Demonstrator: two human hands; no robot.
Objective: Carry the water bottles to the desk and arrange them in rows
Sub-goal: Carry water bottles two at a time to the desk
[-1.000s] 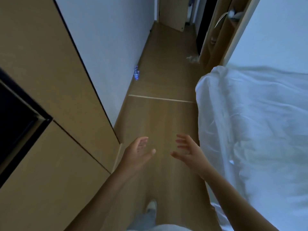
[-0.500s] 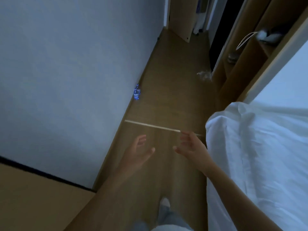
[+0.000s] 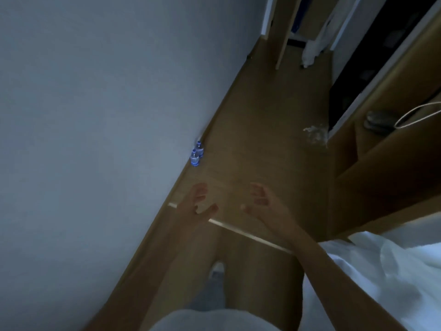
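Two bottles (image 3: 196,154) are seen upright on the floor (image 3: 257,130), tight against the wall (image 3: 95,115), ahead and left of the hands. Nothing is held: left hand (image 3: 195,204) and right hand (image 3: 265,204) are spread, empty. The left is judged nearer.
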